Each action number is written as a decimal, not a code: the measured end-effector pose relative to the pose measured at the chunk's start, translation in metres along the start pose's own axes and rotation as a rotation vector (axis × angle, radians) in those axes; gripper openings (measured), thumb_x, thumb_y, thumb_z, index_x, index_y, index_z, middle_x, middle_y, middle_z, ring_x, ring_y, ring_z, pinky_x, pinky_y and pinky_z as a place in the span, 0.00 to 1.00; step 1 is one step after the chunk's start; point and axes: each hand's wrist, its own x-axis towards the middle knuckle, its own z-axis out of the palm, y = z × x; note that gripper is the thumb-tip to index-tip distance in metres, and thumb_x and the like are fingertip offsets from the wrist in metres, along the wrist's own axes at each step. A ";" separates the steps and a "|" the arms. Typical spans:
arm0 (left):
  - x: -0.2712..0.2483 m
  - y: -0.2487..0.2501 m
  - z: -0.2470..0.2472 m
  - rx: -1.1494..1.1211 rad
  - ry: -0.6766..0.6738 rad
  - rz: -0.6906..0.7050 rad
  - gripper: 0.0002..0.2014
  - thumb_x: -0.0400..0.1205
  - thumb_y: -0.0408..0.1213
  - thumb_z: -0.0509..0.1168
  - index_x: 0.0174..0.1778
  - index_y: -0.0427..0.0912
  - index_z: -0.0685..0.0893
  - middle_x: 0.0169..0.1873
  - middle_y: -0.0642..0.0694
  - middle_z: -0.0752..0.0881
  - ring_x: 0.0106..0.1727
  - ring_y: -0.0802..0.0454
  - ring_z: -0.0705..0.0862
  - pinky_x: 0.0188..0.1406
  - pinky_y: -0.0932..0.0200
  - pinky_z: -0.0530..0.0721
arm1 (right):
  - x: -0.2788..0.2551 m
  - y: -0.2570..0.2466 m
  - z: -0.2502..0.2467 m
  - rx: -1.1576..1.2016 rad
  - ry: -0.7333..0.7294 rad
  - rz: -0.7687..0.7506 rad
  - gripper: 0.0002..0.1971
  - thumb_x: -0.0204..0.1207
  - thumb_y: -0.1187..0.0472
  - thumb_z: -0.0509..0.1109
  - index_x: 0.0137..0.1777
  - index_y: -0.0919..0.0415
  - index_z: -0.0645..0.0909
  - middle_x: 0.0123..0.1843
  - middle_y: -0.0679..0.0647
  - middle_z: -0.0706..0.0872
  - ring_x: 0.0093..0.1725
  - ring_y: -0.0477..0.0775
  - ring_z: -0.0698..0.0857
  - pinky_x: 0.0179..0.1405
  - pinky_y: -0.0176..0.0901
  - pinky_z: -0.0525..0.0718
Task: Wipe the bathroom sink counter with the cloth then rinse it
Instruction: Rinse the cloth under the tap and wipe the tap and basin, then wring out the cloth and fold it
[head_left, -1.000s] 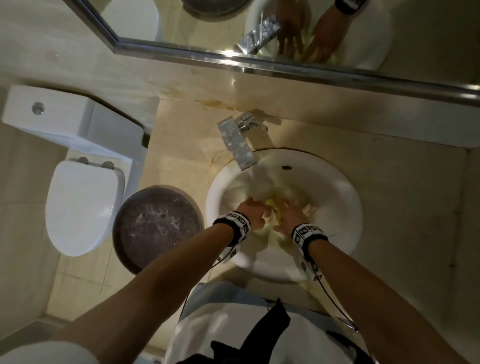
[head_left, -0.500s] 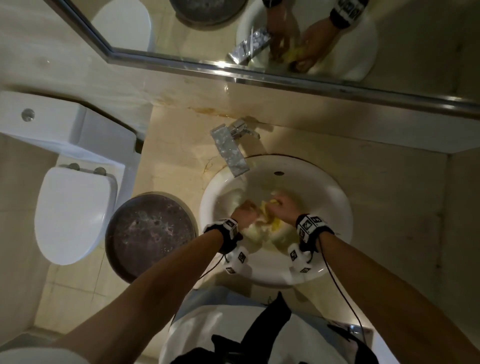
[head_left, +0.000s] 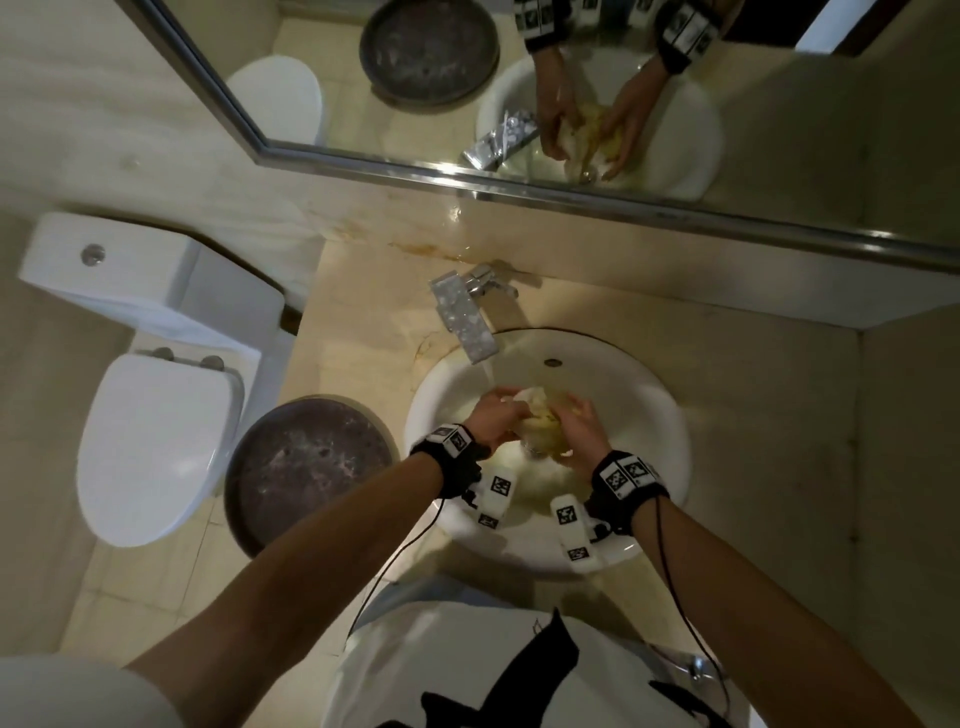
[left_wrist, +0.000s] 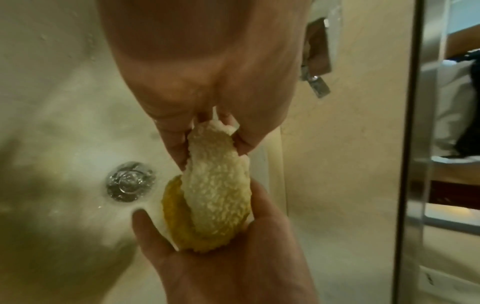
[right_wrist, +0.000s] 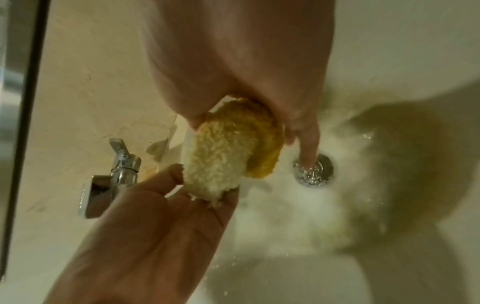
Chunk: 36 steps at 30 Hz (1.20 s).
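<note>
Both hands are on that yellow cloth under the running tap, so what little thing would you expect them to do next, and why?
Probably squeeze and rub the cloth again beneath the stream. The left hand and right hand each grip one end of it over the basin, water is flowing from the faucet, and the bunched cloth looks soaked, so rinsing seems unfinished.

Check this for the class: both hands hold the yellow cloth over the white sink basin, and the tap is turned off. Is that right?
Not quite. The tap is running: the head view shows a stream falling from its spout onto the yellow cloth. The rest stands: left hand and right hand both hold the cloth over the white sink basin.
</note>
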 end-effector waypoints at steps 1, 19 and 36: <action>-0.002 0.000 0.002 0.012 -0.002 0.024 0.17 0.78 0.22 0.65 0.58 0.44 0.80 0.54 0.38 0.83 0.49 0.45 0.84 0.43 0.52 0.87 | -0.001 0.003 0.001 0.053 -0.049 0.069 0.27 0.75 0.45 0.75 0.72 0.46 0.74 0.67 0.62 0.83 0.59 0.65 0.86 0.45 0.59 0.90; -0.051 0.118 0.000 1.551 0.345 1.034 0.25 0.80 0.35 0.64 0.75 0.40 0.73 0.75 0.39 0.74 0.74 0.40 0.73 0.71 0.44 0.75 | -0.001 0.018 -0.011 0.107 -0.024 0.114 0.34 0.46 0.42 0.91 0.53 0.56 0.91 0.54 0.62 0.93 0.56 0.66 0.91 0.56 0.70 0.87; -0.016 0.129 -0.021 2.074 0.297 1.011 0.19 0.83 0.44 0.56 0.65 0.42 0.82 0.62 0.43 0.82 0.67 0.43 0.76 0.77 0.46 0.63 | -0.031 0.005 -0.024 -0.018 0.121 -0.192 0.11 0.79 0.52 0.77 0.52 0.61 0.87 0.44 0.59 0.91 0.44 0.59 0.89 0.46 0.51 0.89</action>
